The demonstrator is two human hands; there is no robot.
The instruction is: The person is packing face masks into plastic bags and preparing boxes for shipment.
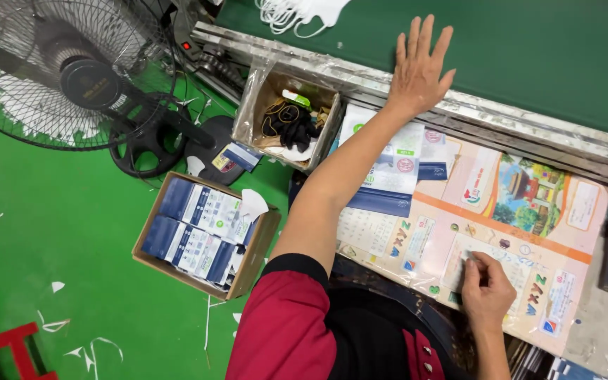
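While splayed, left fingers [416,39] atop belt [529,56]

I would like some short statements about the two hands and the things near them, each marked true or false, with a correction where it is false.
1. The left hand lies flat, fingers spread, on the green belt. True.
2. The right hand holds a pair of scissors. False: its fingertips pinch something small on the colourful printed sheet; what it is cannot be told.
3. The cardboard box on the green floor is empty. False: blue and white packets fill it.
4. A fan stands at the person's left. True.
5. White masks lie on the belt's far end. True.
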